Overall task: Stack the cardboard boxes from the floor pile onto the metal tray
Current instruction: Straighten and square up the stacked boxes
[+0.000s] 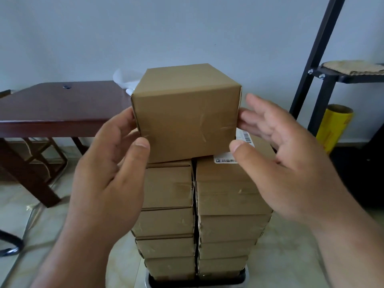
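Head view: top box point(185, 113) sat straddling both stacks, skewed left; left hand point(112, 163) gripped its edge, right hand point(276, 154) w/ fingers spread, only fingertips touching.

A pale blue-grey wall point(187, 28) is seen behind a dark wooden table point(62, 104) at left, a black metal rack point(315, 59) at right, over light tiled floor point(291, 256).

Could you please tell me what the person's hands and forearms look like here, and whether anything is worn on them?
Both are bare. The left hand and right hand show no gloves, rings or bandages, and the forearms running to the bottom of the picture carry no sleeves, watch or wristband as far as they are in view. The thumbnails are short and unpainted. No markings show on the visible parts.
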A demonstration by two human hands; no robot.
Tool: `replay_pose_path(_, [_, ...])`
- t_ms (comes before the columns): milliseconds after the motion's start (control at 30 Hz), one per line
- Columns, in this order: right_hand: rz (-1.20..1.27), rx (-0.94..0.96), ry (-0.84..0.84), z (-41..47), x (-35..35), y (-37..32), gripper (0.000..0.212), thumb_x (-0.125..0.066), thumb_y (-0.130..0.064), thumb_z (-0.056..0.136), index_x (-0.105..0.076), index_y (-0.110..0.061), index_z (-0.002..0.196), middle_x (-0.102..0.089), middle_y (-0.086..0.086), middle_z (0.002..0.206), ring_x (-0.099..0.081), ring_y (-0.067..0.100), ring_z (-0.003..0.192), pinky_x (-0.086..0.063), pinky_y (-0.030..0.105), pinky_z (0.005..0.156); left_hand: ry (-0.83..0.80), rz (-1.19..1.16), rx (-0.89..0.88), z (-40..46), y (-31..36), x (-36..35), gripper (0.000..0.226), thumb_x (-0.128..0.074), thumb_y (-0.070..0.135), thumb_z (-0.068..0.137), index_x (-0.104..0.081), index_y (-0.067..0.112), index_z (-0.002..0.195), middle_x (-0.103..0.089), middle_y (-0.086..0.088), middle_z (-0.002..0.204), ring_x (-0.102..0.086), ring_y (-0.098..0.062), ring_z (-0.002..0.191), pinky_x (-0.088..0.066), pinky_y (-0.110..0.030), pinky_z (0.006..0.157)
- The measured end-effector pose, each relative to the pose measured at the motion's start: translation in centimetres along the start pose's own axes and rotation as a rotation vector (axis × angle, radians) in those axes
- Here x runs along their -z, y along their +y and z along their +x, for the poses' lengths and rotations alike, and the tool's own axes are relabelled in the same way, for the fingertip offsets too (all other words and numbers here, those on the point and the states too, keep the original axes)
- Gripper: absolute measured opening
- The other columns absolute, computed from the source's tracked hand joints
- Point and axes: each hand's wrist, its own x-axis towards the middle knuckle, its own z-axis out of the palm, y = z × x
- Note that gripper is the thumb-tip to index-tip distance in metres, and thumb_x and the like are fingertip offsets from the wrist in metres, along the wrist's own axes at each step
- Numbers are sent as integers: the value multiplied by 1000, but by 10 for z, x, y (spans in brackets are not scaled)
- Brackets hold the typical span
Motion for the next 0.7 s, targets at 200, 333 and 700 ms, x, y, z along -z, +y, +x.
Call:
replay_pose_path(200, [27,90,75,-8,-1,8,68,-64,-36,90,-44,-33,154,-59,-25,139,-54,-13,127,-46,0,84,-99,-77,-23,-2,-4,-2,51,-46,11,98,-52,24,147,-65,19,136,-58,-2,131,-50,-25,105])
replay_pose_path(333, [32,115,116,-11,-2,12,62,-65,-33,91,-49,-28,150,-62,-24,133,-60,-7,123,-46,-1,81,-90,10,-29,-4,-7,0,50,-51,20,96,-51,31,145,-64,26,134,-58,1,129,-51,-28,100])
replay_pose_path(700, [113,182,163,-13,0,19,49,-63,-34,92,-55,-26,140,-68,-18,116,-67,12,115,-54,18,91,-64,229,-23,-11,-4,-5,71,-73,33,80,-38,48,140,-53,37,130,-51,16,120,-40,2,88])
